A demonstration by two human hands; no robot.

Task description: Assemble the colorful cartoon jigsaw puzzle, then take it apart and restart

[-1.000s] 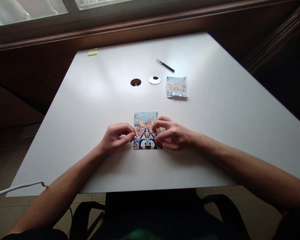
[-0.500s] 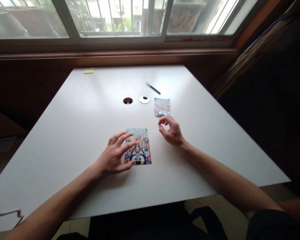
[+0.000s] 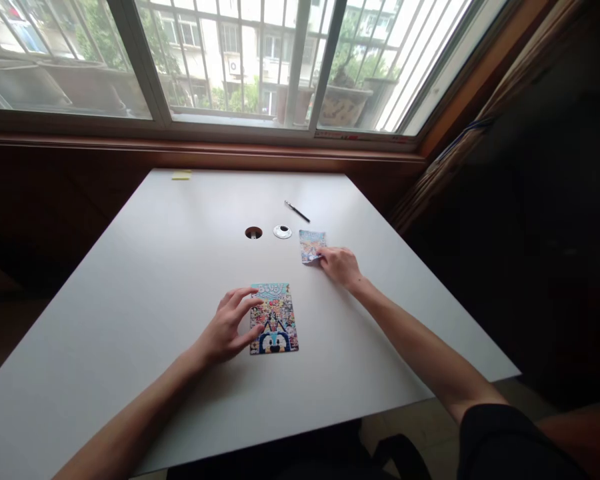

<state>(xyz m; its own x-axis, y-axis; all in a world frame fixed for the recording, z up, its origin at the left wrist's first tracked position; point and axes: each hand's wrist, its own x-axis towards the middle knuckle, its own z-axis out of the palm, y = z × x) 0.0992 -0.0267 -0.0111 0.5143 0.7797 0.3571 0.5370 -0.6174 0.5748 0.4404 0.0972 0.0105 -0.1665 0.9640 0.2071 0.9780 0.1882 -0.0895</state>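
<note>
Lying partly under the left hand (image 3: 229, 328): picture card (image 3: 279, 320)

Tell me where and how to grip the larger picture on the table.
Probably pinch the larger picture by its right edge, coming from the right: it lies flat on the table, that edge is uncovered, while the left hand overlaps its left side.

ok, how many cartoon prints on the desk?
2: larger print, partly behind the left hand; smaller print, its edge at the right hand. Any stacked beneath wouldn't show.
</note>
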